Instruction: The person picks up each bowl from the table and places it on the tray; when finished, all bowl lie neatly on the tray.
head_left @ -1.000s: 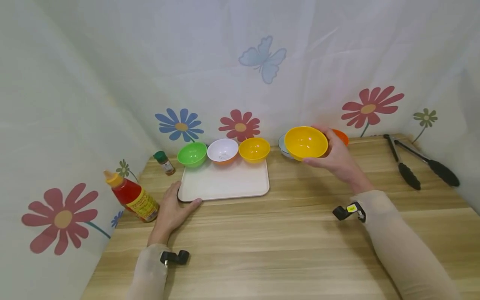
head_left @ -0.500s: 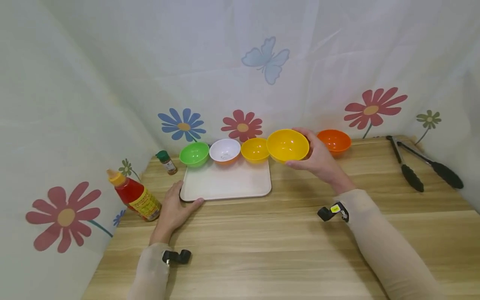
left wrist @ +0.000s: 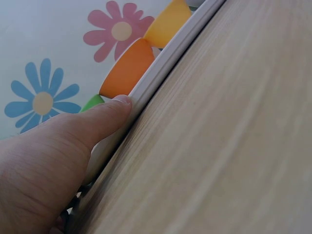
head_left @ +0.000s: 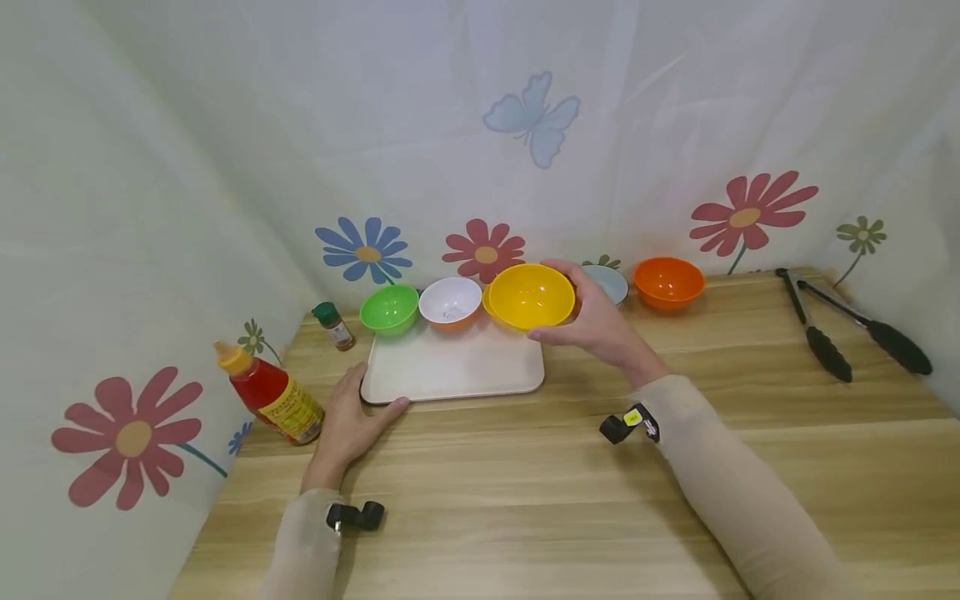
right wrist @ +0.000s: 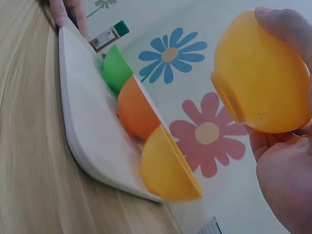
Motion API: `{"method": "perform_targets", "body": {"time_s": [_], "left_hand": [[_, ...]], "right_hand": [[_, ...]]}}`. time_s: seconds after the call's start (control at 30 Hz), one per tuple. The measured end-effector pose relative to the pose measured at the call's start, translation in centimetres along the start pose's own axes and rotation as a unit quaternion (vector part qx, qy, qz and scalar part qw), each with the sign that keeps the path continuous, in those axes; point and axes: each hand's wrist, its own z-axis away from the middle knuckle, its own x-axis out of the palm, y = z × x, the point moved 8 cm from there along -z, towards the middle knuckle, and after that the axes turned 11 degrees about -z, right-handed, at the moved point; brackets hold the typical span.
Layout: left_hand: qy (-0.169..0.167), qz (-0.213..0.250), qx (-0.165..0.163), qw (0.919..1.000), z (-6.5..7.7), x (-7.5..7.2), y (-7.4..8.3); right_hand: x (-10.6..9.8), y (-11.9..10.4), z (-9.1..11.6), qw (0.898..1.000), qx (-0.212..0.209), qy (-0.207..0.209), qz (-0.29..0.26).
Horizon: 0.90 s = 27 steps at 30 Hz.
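My right hand (head_left: 600, 329) grips a yellow bowl (head_left: 531, 298), thumb on its near side and fingers behind. In the right wrist view this bowl is off the tray, apart from the row of bowls. In the head view it mostly covers another yellow bowl (right wrist: 168, 168) at the back right of the white tray (head_left: 450, 367). Beside that one stand a white bowl with an orange outside (head_left: 450, 302) and a green bowl (head_left: 389, 308). My left hand (head_left: 348, 433) holds the tray's front left corner, with its thumb (left wrist: 109, 117) on the front rim.
A red sauce bottle with a yellow cap (head_left: 273, 396) stands left of my left hand, and a green-capped spice jar (head_left: 334, 326) behind it. An orange bowl (head_left: 669, 283), a pale blue dish (head_left: 609, 283) and black tongs (head_left: 855, 325) are on the right. A printed curtain backs the table.
My right hand has carried the yellow bowl leftward, from in front of the pale dish to over the tray's right end. The left hand stays at the tray's corner.
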Motion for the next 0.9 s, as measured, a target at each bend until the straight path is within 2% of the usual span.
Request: {"method": "perform_targets", "body": {"time_s": [0.3,0.6,0.9], "left_hand": [[0.006,0.003,0.003,1.0,-0.2,-0.1,0.1],[-0.001,0.021,0.004,0.9998,0.2,0.8,0.3],[0.01,0.009,0.01,0.9999,0.0,-0.2,-0.2]], "right_hand": [[3.4,-0.2,-1.5,0.999,-0.007,-0.029,-0.012],[6.7,0.5,-2.5,0.998,0.002,-0.055,-0.022],[10.4,0.1,-3.6,0.997,-0.017,-0.073,-0.019]]}}
